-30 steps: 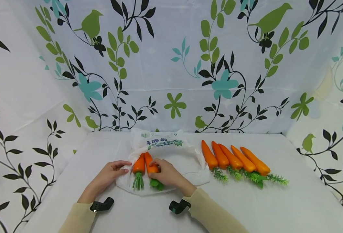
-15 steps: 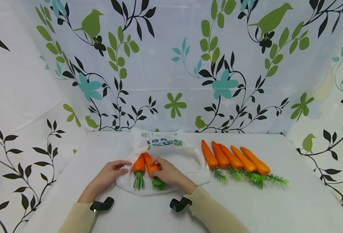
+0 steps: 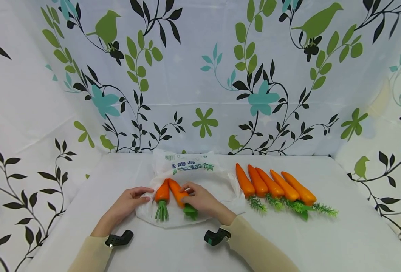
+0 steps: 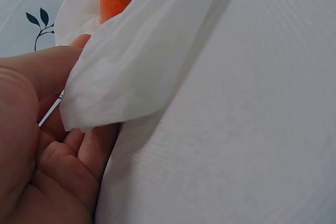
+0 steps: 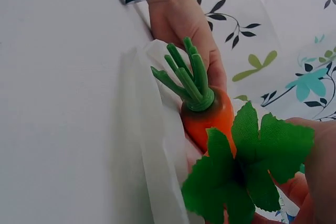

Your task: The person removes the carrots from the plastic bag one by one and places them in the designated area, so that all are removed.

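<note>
A white plastic bag (image 3: 217, 185) with blue and green print lies on the table. My left hand (image 3: 132, 201) pinches its left edge; in the left wrist view the film (image 4: 136, 61) runs between thumb and fingers. Two toy carrots lie on the bag with their tips close together. The left carrot (image 3: 162, 192) has green stem stubs (image 5: 191, 80). My right hand (image 3: 200, 198) holds the other carrot (image 3: 177, 192) near its thick end. Broad green leaves (image 5: 241, 166) top that carrot and cover part of my fingers in the right wrist view.
Several more toy carrots (image 3: 273, 185) lie in a slanted row right of the bag, with feathery green tops (image 3: 297, 206) toward me. A white cloth covers the table (image 3: 173, 249). Behind it hangs a curtain (image 3: 186, 75) printed with leaves and birds.
My right hand has shifted right, swinging the leafy end of its carrot away from the other one, so the two now spread in a V. My left hand stays put.
</note>
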Demonstrator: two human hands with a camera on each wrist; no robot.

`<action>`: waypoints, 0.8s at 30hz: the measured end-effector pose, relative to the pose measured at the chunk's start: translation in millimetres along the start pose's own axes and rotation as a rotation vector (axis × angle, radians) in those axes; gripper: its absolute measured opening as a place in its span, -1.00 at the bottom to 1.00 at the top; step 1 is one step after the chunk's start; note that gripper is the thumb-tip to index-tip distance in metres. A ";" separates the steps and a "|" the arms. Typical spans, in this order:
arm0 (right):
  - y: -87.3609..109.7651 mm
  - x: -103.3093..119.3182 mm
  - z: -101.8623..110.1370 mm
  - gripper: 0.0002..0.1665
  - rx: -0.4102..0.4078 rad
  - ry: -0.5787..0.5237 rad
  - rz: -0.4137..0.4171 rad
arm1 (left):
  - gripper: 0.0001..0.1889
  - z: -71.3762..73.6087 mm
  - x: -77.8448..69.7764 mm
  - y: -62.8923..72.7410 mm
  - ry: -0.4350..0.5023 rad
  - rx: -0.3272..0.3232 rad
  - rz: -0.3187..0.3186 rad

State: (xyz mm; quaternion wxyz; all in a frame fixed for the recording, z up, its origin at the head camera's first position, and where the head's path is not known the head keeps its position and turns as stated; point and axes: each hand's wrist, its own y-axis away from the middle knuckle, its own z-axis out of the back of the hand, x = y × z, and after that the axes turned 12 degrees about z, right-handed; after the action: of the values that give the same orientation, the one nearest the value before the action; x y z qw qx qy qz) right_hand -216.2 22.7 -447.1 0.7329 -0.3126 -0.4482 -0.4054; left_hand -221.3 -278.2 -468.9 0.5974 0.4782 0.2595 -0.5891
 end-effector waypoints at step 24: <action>39.2 5.5 38.7 -0.79 -0.003 -0.033 0.067 | -0.68 -1.1 2.4 -0.5 0.006 -0.003 -0.010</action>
State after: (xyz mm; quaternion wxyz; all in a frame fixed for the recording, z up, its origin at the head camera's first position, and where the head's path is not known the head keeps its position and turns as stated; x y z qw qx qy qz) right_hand -196.2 71.4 -430.2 0.7379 -0.3352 -0.4489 -0.3762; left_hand -221.0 -278.2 -471.6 0.5944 0.4777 0.2647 -0.5902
